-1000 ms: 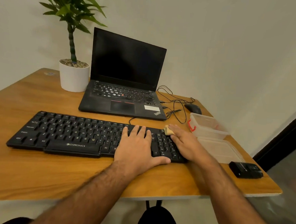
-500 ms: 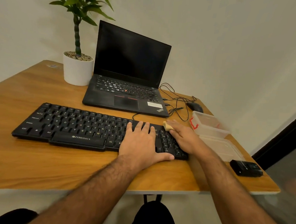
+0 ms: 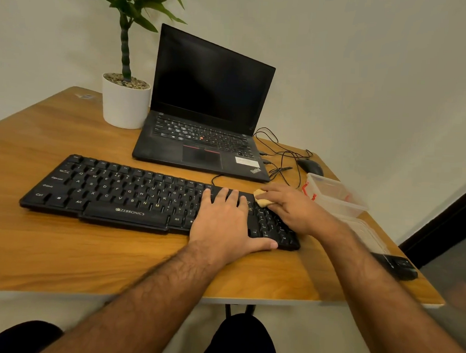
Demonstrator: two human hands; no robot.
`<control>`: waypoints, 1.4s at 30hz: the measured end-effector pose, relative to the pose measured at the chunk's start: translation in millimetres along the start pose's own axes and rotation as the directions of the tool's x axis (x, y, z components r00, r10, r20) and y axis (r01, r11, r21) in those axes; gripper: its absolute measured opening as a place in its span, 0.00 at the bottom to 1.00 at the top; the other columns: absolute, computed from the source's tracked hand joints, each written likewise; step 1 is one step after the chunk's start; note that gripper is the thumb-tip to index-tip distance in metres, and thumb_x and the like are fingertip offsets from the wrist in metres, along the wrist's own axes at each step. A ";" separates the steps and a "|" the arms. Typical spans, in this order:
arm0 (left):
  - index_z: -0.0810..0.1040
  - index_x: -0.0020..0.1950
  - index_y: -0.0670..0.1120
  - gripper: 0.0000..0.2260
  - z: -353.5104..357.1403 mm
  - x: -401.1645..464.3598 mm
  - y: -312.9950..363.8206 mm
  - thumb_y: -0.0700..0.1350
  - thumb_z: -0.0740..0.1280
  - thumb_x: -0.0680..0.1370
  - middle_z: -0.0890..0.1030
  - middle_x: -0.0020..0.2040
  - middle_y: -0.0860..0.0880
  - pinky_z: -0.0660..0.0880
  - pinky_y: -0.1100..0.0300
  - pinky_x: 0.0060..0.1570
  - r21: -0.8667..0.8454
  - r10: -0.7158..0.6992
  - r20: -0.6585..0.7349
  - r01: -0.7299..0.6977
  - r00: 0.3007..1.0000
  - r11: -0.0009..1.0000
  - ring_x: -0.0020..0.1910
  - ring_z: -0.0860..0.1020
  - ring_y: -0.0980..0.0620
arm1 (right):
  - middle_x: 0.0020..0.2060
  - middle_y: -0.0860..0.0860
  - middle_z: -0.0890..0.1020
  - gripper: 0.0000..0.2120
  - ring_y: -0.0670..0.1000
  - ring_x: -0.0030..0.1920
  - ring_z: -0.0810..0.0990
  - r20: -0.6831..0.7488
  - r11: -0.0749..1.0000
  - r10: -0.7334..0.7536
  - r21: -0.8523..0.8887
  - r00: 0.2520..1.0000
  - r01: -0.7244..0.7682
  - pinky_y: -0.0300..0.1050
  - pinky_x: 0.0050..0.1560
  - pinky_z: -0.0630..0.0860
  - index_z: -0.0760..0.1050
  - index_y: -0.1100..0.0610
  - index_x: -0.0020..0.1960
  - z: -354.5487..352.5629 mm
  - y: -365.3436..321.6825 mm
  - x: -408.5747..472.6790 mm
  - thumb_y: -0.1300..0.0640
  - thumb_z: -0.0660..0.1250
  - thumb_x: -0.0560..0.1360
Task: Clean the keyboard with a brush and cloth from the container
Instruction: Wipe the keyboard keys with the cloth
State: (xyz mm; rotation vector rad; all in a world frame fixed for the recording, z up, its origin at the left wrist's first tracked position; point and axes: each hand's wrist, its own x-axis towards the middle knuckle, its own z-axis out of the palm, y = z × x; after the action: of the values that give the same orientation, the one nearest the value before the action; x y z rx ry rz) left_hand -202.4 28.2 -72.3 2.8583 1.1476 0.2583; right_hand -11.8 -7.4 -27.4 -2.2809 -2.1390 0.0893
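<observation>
Barely shifted, right hand [image 3: 295,209] apparently grips one cloth [image 3: 263,200]; left hand [image 3: 224,221] flat on keyboard [image 3: 112,194].

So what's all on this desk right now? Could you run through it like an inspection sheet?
Surface: wooden desk.
Job's things: black keyboard; yellowish cloth on its right end; clear container open, lid beside it; brush not seen.
Clutter: laptop, potted plant, mouse, small black device.
Hands: left hand flat on the keys; right hand presses the cloth down.
Cables: black tangle right of the laptop.
Surroundings: plain wall.
</observation>
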 end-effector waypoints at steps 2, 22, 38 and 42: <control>0.56 0.81 0.45 0.54 -0.7 0.1 0.0 0.82 0.48 0.67 0.57 0.81 0.45 0.47 0.37 0.77 -0.004 0.001 0.008 -0.001 1.000 1.000 0.80 0.53 0.45 | 0.75 0.45 0.66 0.19 0.48 0.76 0.59 0.017 1.000 -0.008 0.020 1.000 0.007 0.49 0.75 0.56 0.71 0.46 0.72 -1.4 3.5 -3.3 0.56 0.60 0.82; 0.54 0.81 0.46 0.55 -1.2 0.9 0.8 0.83 0.48 0.66 0.55 0.82 0.46 0.46 0.38 0.77 -0.013 -0.012 0.032 0.013 0.999 1.000 0.80 0.51 0.45 | 0.66 0.49 0.77 0.17 0.49 0.67 0.73 0.004 0.828 0.232 0.523 0.973 -0.200 0.47 0.68 0.69 0.71 0.50 0.72 16.1 22.0 -36.8 0.54 0.57 0.84; 0.56 0.81 0.46 0.55 2.5 2.2 0.7 0.83 0.46 0.66 0.57 0.81 0.46 0.47 0.38 0.77 0.007 -0.013 0.001 0.013 1.000 1.000 0.80 0.53 0.45 | 0.49 0.47 0.82 0.10 0.49 0.51 0.79 -0.126 0.749 0.380 0.623 0.916 -0.226 0.57 0.58 0.76 0.76 0.43 0.58 23.4 -8.5 -24.9 0.51 0.57 0.84; 0.56 0.81 0.46 0.55 2.8 2.0 0.8 0.83 0.46 0.66 0.57 0.81 0.46 0.47 0.38 0.77 0.012 -0.017 -0.003 0.017 1.000 1.000 0.80 0.53 0.45 | 0.48 0.47 0.82 0.12 0.49 0.51 0.80 -0.132 0.755 0.373 0.619 0.918 -0.218 0.56 0.56 0.77 0.76 0.48 0.62 26.1 -9.3 -39.3 0.51 0.56 0.84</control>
State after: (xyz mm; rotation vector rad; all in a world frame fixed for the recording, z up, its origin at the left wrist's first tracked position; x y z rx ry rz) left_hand -200.0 29.0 -74.6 2.8580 1.1771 0.2553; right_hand -24.9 -46.8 -51.7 -2.0745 -1.3417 0.3949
